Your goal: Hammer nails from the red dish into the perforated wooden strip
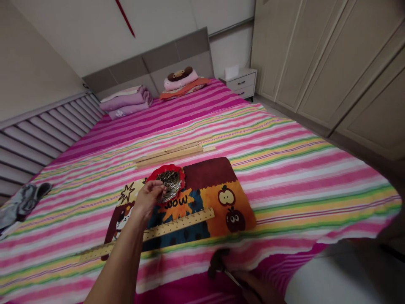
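My left hand is at the near left rim of a red scalloped dish, its fingers pinched together over loose nails. Whether a nail sits between the fingertips is too small to tell. Low in the view, my right hand is wrapped round the handle of a hammer, whose dark head points away from me. Between the hands, a long wooden strip with rows of holes lies slantwise, and several nails stand along it. My left forearm hides part of the strip.
Under the dish and strip is a patterned mat on a striped bed sheet. Wooden slats lie beyond it. Folded bedding is near the headboard, grey clothing at far left. A wardrobe stands right.
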A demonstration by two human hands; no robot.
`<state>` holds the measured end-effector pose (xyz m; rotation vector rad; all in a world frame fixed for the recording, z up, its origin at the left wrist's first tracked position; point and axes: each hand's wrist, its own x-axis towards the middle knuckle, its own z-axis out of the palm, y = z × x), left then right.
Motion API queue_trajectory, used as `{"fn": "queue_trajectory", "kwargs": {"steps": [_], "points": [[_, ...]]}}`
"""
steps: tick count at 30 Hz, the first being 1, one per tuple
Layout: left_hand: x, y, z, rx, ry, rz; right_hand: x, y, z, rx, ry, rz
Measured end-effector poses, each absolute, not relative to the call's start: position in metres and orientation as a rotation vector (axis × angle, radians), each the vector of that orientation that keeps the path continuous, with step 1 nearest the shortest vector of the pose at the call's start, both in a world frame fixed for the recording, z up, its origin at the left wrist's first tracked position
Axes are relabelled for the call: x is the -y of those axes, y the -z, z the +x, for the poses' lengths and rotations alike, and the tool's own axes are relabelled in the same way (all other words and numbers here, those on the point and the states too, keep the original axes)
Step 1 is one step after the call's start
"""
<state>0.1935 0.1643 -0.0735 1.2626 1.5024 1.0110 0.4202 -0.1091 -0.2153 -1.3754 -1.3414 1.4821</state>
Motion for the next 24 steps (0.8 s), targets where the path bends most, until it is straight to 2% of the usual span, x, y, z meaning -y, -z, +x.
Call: {"fn": "queue_trajectory", "kwargs": {"steps": [6, 12, 24], "points": [[-0.098, 0.059, 0.197, -1.362, -0.992, 0.938, 0.115, 0.207, 0.422, 1.369, -1.481, -1.362], [-0.042, 0.072, 0.214, -1.41, -0.931, 0.851, 0.125, 0.209, 0.419, 1.339, -1.437, -1.355], [-0.025, 0.123, 0.277, -1.369, -1.02, 0.895, 0.144, 0.205, 0.419, 1.369, -1.336, -1.356]]}}
